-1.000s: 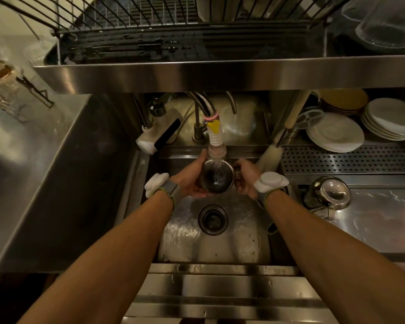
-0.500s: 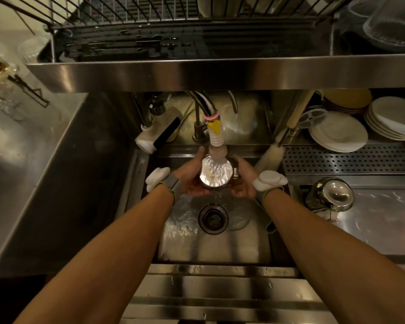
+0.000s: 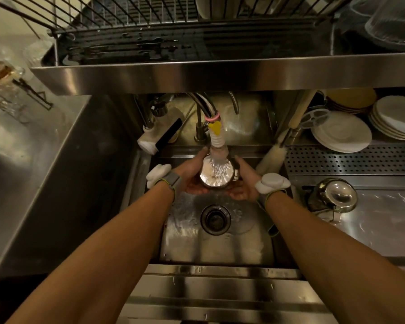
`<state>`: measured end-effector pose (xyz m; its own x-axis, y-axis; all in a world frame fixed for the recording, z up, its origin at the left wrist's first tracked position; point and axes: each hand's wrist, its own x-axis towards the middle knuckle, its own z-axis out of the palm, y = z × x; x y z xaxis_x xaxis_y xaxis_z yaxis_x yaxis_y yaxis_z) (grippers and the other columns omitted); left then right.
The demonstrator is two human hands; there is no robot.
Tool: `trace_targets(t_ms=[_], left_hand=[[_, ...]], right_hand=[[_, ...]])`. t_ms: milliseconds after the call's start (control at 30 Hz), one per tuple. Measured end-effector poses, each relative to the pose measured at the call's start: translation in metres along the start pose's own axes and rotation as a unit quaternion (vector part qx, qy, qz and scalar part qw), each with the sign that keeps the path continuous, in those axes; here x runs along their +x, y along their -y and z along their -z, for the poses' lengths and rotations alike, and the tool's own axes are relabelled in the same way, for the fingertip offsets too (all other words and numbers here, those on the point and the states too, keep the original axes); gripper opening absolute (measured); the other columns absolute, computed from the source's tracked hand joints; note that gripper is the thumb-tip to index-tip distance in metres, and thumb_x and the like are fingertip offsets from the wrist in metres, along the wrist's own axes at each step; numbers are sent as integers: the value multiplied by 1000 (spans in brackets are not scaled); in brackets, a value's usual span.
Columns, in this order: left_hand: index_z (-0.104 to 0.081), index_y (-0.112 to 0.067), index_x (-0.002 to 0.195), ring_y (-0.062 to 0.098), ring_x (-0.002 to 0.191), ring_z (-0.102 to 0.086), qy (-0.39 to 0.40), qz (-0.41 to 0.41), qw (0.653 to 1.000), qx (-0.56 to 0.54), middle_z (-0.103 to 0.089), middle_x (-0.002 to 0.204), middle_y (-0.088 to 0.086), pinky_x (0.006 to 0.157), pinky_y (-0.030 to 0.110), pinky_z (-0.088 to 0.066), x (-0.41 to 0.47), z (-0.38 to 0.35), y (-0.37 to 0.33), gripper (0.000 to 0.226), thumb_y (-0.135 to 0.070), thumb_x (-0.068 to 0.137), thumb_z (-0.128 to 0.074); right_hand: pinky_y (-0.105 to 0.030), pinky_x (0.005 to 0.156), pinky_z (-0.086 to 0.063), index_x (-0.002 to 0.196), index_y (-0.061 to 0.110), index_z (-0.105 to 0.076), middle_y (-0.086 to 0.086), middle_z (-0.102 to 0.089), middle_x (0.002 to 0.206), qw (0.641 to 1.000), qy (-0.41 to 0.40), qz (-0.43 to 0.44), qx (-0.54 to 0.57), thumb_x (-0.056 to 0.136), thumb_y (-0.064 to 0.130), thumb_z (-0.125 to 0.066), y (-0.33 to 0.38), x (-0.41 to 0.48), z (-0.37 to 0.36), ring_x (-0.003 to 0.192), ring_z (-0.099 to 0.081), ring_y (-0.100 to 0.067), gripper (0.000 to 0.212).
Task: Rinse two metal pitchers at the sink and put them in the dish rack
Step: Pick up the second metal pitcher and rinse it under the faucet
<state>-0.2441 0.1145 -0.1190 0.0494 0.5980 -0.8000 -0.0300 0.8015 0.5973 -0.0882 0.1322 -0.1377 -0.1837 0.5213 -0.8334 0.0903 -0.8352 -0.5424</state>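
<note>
A small metal pitcher [image 3: 216, 175] sits under the faucet nozzle [image 3: 216, 141], full of running water that spills over its rim. My left hand [image 3: 189, 174] grips its left side and my right hand [image 3: 244, 181] grips its right side, over the sink basin [image 3: 185, 242]. A second metal pitcher [image 3: 332, 195] lies on its side on the steel counter to the right of the sink. The wire dish rack [image 3: 136, 22] stands on the shelf above the sink.
A steel shelf edge [image 3: 220, 73] overhangs the faucet. Stacks of white plates [image 3: 341, 132] and a bottle brush [image 3: 271, 157] stand at the back right by a perforated drain plate [image 3: 351, 160]. Glass jars [image 3: 7, 90] are at the left. The drain [image 3: 215, 218] is in the basin.
The pitcher has filled with water and now overflows. Both hands have lifted it slightly closer to the nozzle.
</note>
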Motion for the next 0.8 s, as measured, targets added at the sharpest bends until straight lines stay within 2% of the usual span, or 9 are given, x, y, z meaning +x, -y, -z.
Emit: trace_targets(t_ms=[67, 167, 267, 367, 500, 633, 667, 733, 800], left_hand=[[-68, -10, 102, 24, 80, -71, 17, 0, 1000, -9, -71, 102, 15, 70, 27, -58, -1, -6, 3, 74, -74, 85, -34], [-63, -17, 88, 16, 48, -66, -15, -9, 998, 67, -67, 76, 7, 50, 21, -53, -4, -22, 0, 62, -71, 86, -34], [-62, -18, 96, 20, 63, -64, -26, -8, 997, 75, -66, 81, 7, 61, 27, -53, -4, -23, -2, 63, -73, 85, -34], [-66, -14, 103, 25, 80, -66, -43, -2, 998, 41, -70, 94, 12, 75, 32, -54, -2, -5, 2, 83, -82, 80, -24], [-66, -13, 113, 36, 99, -67, -66, 2, 997, 38, -69, 114, 18, 94, 46, -51, -2, 2, 8, 95, -88, 71, -26], [-66, -14, 98, 20, 57, -68, -28, -3, 998, 48, -73, 79, 10, 54, 23, -55, -17, -15, 4, 78, -80, 82, -27], [-66, -13, 98, 20, 55, -67, -28, -7, 997, 69, -72, 78, 10, 49, 21, -53, -22, -15, 2, 78, -79, 82, -27], [-64, -6, 110, 28, 71, -69, -83, -27, 986, 140, -71, 98, 16, 54, 27, -56, -28, -12, -2, 84, -78, 83, -29], [-59, -2, 120, 37, 100, -65, -254, -81, 937, 227, -64, 119, 20, 78, 37, -57, -28, -6, -10, 73, -65, 89, -39]], right_hand=[[-31, 59, -47, 115, 12, -52, -13, -58, 84, 1000, 7, -6, -10, 88, 67, -35, 1, -3, 7, 70, -58, -26, 64], [-35, 60, -46, 113, 13, -51, -14, -57, 87, 1000, -3, -4, -6, 90, 65, -33, 4, -4, 21, 73, -56, -27, 59], [-38, 60, -48, 116, 14, -48, -13, -56, 88, 1000, -6, 13, 5, 91, 63, -35, 8, -3, 21, 74, -57, -27, 57], [-37, 62, -51, 121, 15, -50, -13, -60, 88, 999, 27, 15, -22, 89, 66, -35, 7, -1, 6, 75, -60, -27, 62], [-32, 56, -53, 120, 13, -52, -15, -62, 86, 998, 31, 9, -57, 91, 63, -36, 5, 1, 2, 70, -63, -27, 60], [-37, 60, -48, 88, 10, -52, -14, -54, 80, 999, 0, 31, -24, 97, 32, -33, 4, -4, 14, 69, -54, -27, 30], [-37, 58, -48, 87, 10, -51, -14, -53, 79, 999, -17, 44, -13, 97, 25, -33, 3, -4, 15, 68, -54, -27, 26], [-34, 49, -50, 85, 8, -54, -13, -55, 75, 995, -60, 80, -3, 96, 17, -35, 4, -1, 14, 61, -54, -25, 24], [-26, 38, -46, 74, 6, -55, -14, -55, 68, 987, -103, 118, -32, 94, 11, -39, 7, 0, 12, 49, -51, -23, 26]])
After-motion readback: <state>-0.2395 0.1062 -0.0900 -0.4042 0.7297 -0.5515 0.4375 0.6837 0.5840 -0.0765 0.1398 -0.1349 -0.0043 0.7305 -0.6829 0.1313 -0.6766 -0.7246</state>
